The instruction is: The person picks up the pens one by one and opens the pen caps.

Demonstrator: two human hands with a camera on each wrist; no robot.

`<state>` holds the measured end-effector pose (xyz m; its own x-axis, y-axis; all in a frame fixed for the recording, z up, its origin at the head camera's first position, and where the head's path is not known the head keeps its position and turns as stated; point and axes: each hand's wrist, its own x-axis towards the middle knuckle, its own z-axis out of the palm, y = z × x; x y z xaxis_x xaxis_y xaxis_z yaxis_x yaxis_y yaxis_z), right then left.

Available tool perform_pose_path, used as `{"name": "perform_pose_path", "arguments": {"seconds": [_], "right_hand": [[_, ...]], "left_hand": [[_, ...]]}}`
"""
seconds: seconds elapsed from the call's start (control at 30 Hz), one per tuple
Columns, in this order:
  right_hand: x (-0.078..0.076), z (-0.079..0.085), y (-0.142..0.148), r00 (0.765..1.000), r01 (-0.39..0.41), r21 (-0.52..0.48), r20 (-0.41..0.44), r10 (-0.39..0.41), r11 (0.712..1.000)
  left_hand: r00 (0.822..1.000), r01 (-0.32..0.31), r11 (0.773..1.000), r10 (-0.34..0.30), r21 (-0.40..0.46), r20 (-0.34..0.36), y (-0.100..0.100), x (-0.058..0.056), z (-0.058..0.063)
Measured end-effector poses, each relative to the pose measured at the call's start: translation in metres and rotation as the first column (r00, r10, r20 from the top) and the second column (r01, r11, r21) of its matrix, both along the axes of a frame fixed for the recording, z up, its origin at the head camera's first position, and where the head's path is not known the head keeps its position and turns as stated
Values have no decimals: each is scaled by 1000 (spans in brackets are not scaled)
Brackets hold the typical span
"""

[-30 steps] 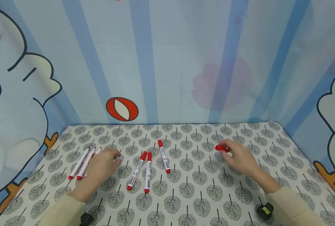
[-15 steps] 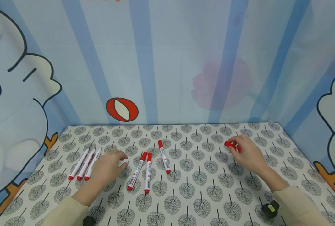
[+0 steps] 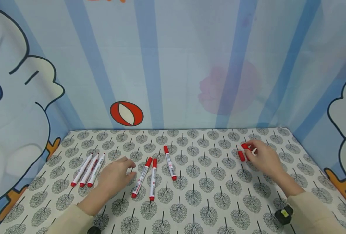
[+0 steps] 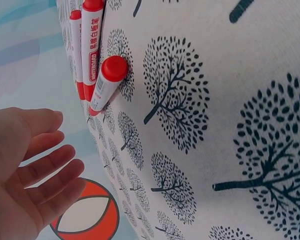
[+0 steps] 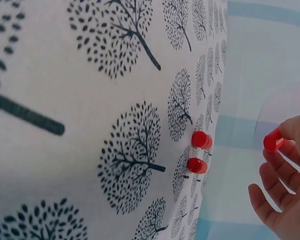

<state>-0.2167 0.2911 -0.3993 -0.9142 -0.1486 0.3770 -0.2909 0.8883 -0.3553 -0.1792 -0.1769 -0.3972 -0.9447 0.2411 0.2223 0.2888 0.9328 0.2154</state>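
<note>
My right hand (image 3: 265, 159) pinches a red marker cap (image 5: 273, 140) between thumb and index finger, its other fingers loosely bent. Near that hand, two more red caps lie on the tablecloth; one cap (image 3: 241, 156) shows clearly in the head view and another cap (image 5: 197, 165) in the right wrist view. Nothing is in my left hand (image 3: 116, 175), whose fingers are relaxed over the cloth. To its left lie three uncapped white markers (image 3: 89, 170) side by side, with thin red tips pointing away. On its right are capped red whiteboard markers, the nearest marker (image 3: 142, 177) close to the fingertips.
Two more capped markers lie farther right, one marker (image 3: 153, 180) next to the nearest and one marker (image 3: 169, 163) set a little back. The tree-print tablecloth (image 3: 199, 195) covers the table. A cartoon-printed curtain (image 3: 179, 65) stands behind its far edge.
My right hand has moved right with the held cap, and caps on the cloth have come into view beside it. My left hand has shifted slightly right, away from the uncapped markers.
</note>
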Motion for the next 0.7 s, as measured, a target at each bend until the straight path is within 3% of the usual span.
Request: {"name": "perform_pose_path", "arguments": {"seconds": [0.27, 0.7], "right_hand": [[-3, -4, 16, 991, 61, 14, 122, -62, 998], [-10, -13, 29, 952, 160, 47, 256, -167, 986]], "left_hand": [[1000, 24, 1000, -24, 15, 6, 3, 1, -1], [998, 21, 999, -23, 29, 51, 5, 2, -9]]}}
